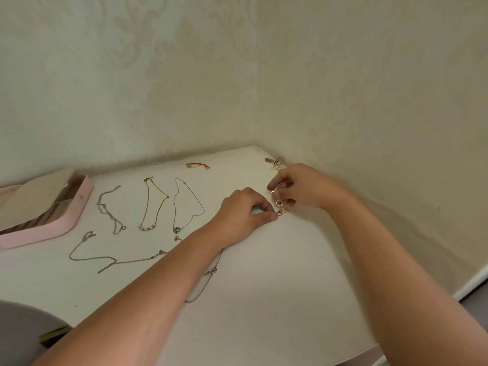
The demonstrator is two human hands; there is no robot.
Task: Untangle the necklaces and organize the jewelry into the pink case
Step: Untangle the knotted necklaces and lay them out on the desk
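Both hands work at a small tangle of gold-coloured chain (pixel 279 204) near the table's right back corner. My left hand (pixel 244 212) pinches its lower end between thumb and fingertips. My right hand (pixel 298 187) pinches the upper end. The open pink case (pixel 66 220) lies at the far left. Laid out between them are a silver chain (pixel 109 210), a gold necklace with pearls (pixel 153 204) and a thin necklace with a round pendant (pixel 186 204). A long silver chain (pixel 105 258) runs under my left forearm.
A red cord bracelet (pixel 198 165) lies near the back wall. More jewelry with a metal ring (pixel 276 161) sits in the corner. Walls close the table at the back and right. A grey object (pixel 23 320) is at the lower left. Another chain (pixel 206 281) lies below my left wrist.
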